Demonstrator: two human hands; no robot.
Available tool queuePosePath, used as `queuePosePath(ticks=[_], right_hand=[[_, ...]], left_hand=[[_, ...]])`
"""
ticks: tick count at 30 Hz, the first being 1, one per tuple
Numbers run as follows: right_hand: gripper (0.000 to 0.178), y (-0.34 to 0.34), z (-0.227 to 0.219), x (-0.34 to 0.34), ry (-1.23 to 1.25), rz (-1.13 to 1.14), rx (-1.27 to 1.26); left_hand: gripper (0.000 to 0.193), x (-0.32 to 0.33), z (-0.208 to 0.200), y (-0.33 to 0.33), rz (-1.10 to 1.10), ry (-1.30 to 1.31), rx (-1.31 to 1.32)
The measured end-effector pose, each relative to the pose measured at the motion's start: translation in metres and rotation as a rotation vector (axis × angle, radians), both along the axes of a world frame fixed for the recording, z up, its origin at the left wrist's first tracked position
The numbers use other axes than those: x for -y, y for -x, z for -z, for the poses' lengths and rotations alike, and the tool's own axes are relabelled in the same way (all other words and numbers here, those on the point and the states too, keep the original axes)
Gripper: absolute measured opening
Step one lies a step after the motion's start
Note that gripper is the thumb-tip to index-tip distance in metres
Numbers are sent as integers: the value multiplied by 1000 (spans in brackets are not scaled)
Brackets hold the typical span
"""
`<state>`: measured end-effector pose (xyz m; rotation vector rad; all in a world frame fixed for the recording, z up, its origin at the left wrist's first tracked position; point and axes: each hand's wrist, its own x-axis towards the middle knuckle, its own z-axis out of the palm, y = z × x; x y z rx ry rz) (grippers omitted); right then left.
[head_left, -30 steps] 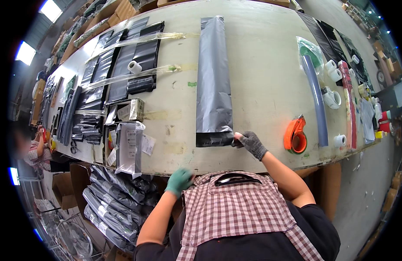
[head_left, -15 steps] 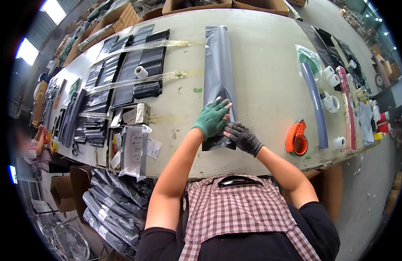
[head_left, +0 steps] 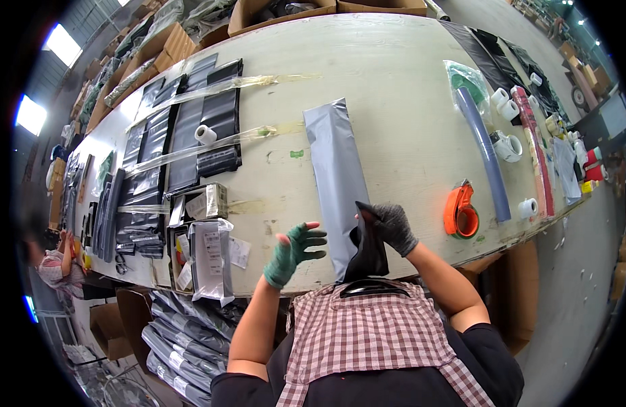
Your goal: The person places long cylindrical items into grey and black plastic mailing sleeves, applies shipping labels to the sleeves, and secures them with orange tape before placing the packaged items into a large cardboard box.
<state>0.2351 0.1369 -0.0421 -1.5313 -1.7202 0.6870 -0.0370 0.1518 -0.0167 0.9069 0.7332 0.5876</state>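
The right hand pinches the dark end of the bag, its fingertips partly hidden; the left hand, fingers spread, is empty just beside the bag at nine o'clock. The bag runs along the table from the apron toward twelve. Held on one side only, the thin film could crease or slip. Farther out, a box at nine and a tape dispenser at three would block wide sideways sweeps; a tube lies at two.
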Motion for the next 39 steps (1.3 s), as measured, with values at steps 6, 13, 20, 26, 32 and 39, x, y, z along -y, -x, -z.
queuePosePath(ticks=[6, 13, 20, 26, 32, 39], right_hand=[[44, 13, 19, -9, 152, 207, 69], [49, 11, 63, -35, 197, 379, 236], [52, -5, 72, -35, -135, 329, 266], [62, 38, 65, -38, -241, -78, 285], [61, 50, 66, -41, -196, -106, 314], [52, 77, 42, -38, -134, -92, 405]], left_hand=[[37, 35, -1, -62, -164, -456, -495], [29, -39, 107, -63, -341, -797, -1076], [55, -45, 78, -91, -79, -1363, -1078], [57, 18, 86, -41, 177, -1318, -990], [26, 37, 55, 87, 103, -1249, -1323], [36, 10, 42, 250, 154, -1077, -1705]])
